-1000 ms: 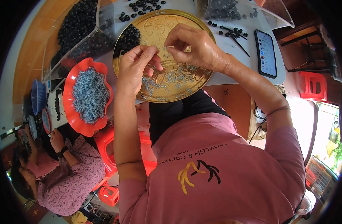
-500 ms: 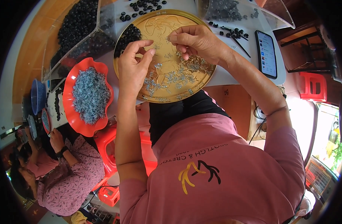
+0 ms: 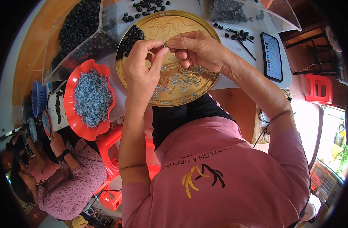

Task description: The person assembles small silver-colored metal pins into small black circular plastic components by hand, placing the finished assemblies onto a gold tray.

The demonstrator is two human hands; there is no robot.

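Over a round gold tray, my left hand and my right hand meet fingertip to fingertip. Both are closed in a pinch on a small silvery piece, mostly hidden by the fingers. Many small silvery, bluish pieces lie scattered on the tray below my hands. A pile of black bead-like parts sits at the tray's left edge, beside my left hand. Left of the tray, a red wavy-edged bowl holds a heap of similar silvery-blue pieces.
A clear bin of black parts stands at the far left, another clear bin at the far right. Loose black parts, a thin black tool and a phone lie right of the tray. Another person sits at the left.
My left hand has moved up and right to my right hand, and its fingers have closed. My right hand has shifted slightly left and down, still pinched.
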